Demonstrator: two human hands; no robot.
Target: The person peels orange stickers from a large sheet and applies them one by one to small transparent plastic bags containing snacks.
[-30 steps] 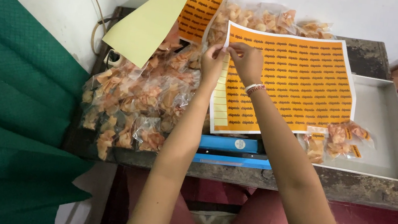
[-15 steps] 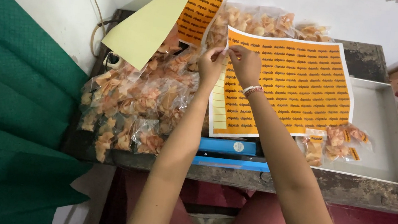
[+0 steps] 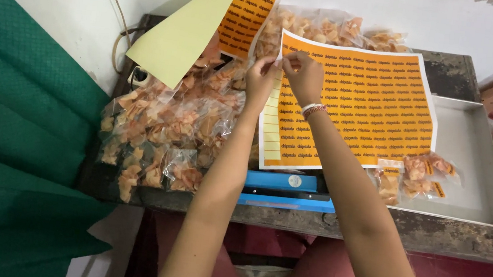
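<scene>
Hands meet at the orange sticker sheet's upper-left corner, left hand and right hand both pinching there.

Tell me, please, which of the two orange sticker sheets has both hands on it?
The large flat sheet on the table; left hand and right hand pinch its top-left corner. The other sheet stands curled up behind, untouched.

I see even, soft daylight; faint shadows under both arms; mild glare on snack bags left of my fingertips.
</scene>
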